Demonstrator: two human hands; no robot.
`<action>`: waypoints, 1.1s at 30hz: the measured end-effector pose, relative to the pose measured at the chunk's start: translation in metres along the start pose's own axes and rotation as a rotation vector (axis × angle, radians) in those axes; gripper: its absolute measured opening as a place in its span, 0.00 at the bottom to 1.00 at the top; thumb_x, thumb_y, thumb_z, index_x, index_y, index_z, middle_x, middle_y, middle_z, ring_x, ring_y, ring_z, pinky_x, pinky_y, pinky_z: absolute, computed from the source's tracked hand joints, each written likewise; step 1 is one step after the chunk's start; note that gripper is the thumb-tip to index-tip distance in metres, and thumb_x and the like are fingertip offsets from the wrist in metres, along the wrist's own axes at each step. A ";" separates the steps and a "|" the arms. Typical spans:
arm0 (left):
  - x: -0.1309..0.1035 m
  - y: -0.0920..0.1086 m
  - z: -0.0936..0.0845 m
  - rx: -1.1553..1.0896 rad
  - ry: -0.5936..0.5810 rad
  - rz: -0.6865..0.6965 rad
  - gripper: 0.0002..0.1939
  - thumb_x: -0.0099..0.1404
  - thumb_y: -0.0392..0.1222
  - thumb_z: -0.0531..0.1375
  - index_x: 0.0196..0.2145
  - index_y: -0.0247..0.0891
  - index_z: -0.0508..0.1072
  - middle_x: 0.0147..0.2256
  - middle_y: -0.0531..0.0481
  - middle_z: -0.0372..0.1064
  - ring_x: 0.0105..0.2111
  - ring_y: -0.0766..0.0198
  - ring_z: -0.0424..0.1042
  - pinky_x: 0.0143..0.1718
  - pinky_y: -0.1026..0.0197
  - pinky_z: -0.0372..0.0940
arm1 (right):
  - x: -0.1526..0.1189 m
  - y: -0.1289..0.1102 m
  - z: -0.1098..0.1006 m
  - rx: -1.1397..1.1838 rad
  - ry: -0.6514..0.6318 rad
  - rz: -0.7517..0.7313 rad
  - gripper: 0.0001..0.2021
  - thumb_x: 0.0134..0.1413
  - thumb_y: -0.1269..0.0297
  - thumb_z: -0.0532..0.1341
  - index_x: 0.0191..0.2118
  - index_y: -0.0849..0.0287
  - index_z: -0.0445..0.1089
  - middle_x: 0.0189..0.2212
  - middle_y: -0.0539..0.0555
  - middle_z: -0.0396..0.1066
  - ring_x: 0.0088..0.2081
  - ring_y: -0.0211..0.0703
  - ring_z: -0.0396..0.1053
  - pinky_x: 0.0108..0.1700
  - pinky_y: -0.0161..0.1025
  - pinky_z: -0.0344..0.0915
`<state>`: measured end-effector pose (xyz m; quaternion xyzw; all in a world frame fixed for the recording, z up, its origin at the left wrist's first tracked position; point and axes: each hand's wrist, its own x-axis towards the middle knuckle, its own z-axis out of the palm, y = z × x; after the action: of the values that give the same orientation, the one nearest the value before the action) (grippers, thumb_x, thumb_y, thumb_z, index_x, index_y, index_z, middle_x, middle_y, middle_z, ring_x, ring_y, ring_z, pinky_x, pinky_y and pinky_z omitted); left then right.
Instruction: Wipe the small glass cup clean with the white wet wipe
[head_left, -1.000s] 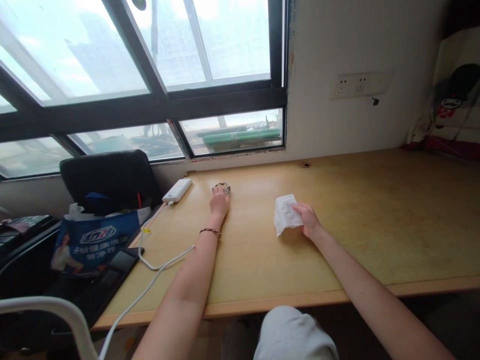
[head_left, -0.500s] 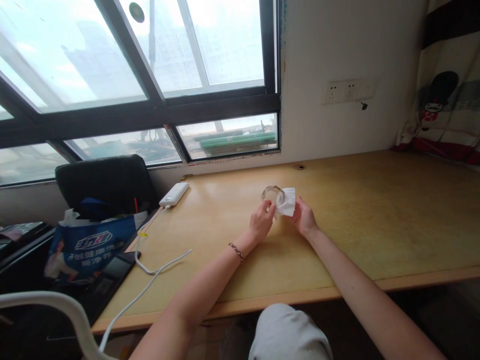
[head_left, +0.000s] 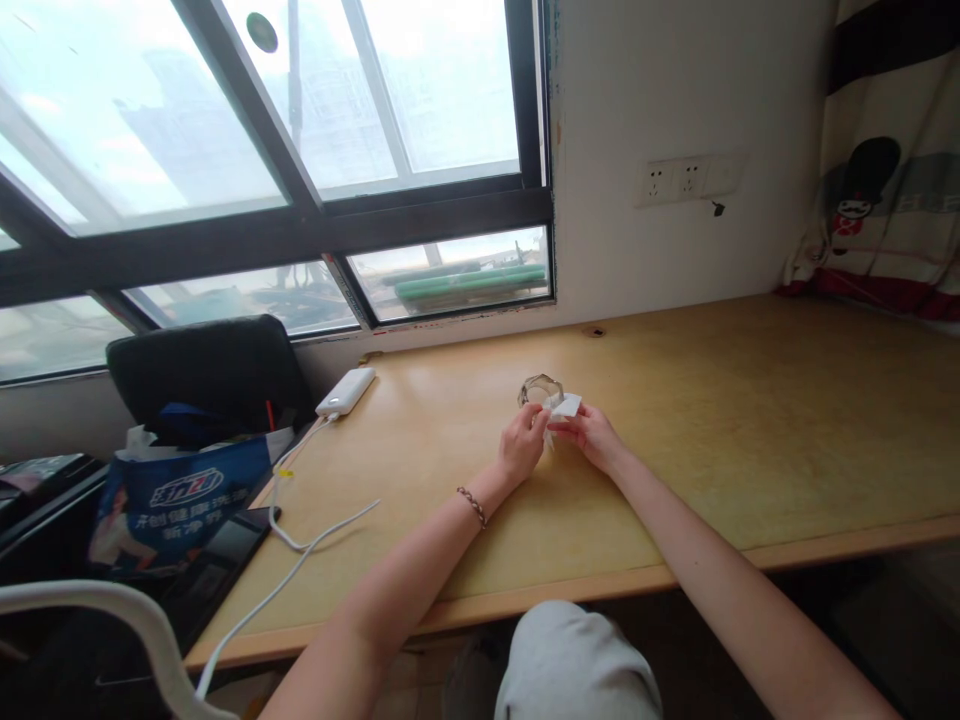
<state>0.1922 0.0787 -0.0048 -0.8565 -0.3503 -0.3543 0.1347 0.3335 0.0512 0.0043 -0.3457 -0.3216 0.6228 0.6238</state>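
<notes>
Over the middle of the wooden desk [head_left: 712,440], my left hand [head_left: 521,445] holds a small clear glass ring-shaped object [head_left: 538,388] by its near side. My right hand [head_left: 592,435] pinches a folded white tissue [head_left: 564,405] and presses it against that glass object. The two hands meet fingertip to fingertip. A braided bracelet [head_left: 472,503] sits on my left wrist.
A white power bank [head_left: 346,391] lies at the desk's back left, its white cable [head_left: 300,560] trailing off the front edge. A black chair [head_left: 206,370] with a blue-and-white bag [head_left: 187,495] stands left. Wall sockets [head_left: 686,180] and a patterned curtain [head_left: 885,210] are at the right.
My left hand picked the glass object up from near the power bank and brought it right to the tissue. My right hand now wraps the tissue tighter against it.
</notes>
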 end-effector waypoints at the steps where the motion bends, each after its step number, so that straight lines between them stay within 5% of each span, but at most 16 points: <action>1: -0.001 0.001 0.000 -0.019 -0.004 0.040 0.11 0.61 0.34 0.48 0.38 0.39 0.67 0.39 0.47 0.64 0.35 0.66 0.66 0.34 0.66 0.63 | 0.000 0.000 0.000 -0.011 0.006 0.018 0.12 0.38 0.66 0.63 0.34 0.60 0.66 0.31 0.52 0.71 0.26 0.36 0.69 0.25 0.31 0.65; 6: -0.004 0.003 -0.001 -0.219 -0.025 0.131 0.14 0.62 0.36 0.47 0.44 0.41 0.65 0.41 0.46 0.66 0.39 0.64 0.67 0.42 0.64 0.61 | -0.001 0.001 0.000 -0.081 0.079 -0.020 0.09 0.37 0.65 0.61 0.28 0.61 0.65 0.21 0.48 0.67 0.18 0.30 0.62 0.20 0.27 0.58; 9: -0.001 0.004 -0.006 -0.309 -0.019 0.008 0.21 0.60 0.41 0.52 0.51 0.40 0.57 0.51 0.42 0.57 0.43 0.61 0.65 0.43 0.61 0.62 | 0.001 0.006 -0.003 -0.224 0.195 -0.058 0.05 0.36 0.65 0.59 0.24 0.61 0.64 0.13 0.44 0.61 0.15 0.30 0.56 0.17 0.28 0.54; 13: 0.008 0.005 -0.017 -0.422 -0.056 -0.098 0.38 0.51 0.48 0.60 0.55 0.39 0.47 0.55 0.41 0.49 0.50 0.57 0.59 0.47 0.56 0.60 | 0.002 0.009 -0.007 -0.412 0.247 -0.141 0.09 0.34 0.63 0.60 0.26 0.61 0.68 0.16 0.47 0.66 0.18 0.35 0.60 0.21 0.32 0.57; 19: 0.011 0.004 -0.025 -0.622 -0.095 0.012 0.36 0.48 0.44 0.62 0.53 0.39 0.52 0.53 0.41 0.53 0.53 0.56 0.54 0.52 0.52 0.53 | 0.002 0.003 -0.007 -0.885 0.221 -0.244 0.12 0.39 0.56 0.58 0.23 0.62 0.70 0.20 0.52 0.70 0.25 0.41 0.65 0.26 0.33 0.57; 23: 0.007 0.003 -0.022 -0.755 -0.094 -0.079 0.41 0.46 0.44 0.63 0.54 0.39 0.48 0.53 0.41 0.52 0.52 0.57 0.55 0.51 0.54 0.54 | 0.000 0.001 -0.008 -1.171 0.312 -0.383 0.19 0.47 0.53 0.52 0.20 0.62 0.69 0.17 0.54 0.69 0.21 0.39 0.63 0.24 0.32 0.53; 27: 0.005 0.003 -0.019 -0.921 -0.077 -0.161 0.42 0.47 0.43 0.63 0.55 0.38 0.45 0.54 0.39 0.51 0.51 0.56 0.57 0.50 0.55 0.56 | -0.001 -0.001 -0.010 -1.175 0.362 -0.457 0.18 0.48 0.54 0.51 0.20 0.62 0.69 0.18 0.54 0.69 0.21 0.38 0.63 0.24 0.32 0.53; 33: 0.006 0.003 -0.022 -1.104 -0.183 -0.192 0.41 0.48 0.42 0.63 0.56 0.37 0.48 0.52 0.37 0.54 0.50 0.54 0.58 0.49 0.55 0.56 | 0.005 0.001 -0.013 -1.011 0.209 -0.310 0.11 0.37 0.62 0.59 0.30 0.61 0.70 0.25 0.52 0.72 0.27 0.41 0.66 0.26 0.32 0.57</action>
<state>0.1863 0.0690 0.0148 -0.7915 -0.1995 -0.4200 -0.3967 0.3436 0.0561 -0.0038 -0.6114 -0.5650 0.2532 0.4928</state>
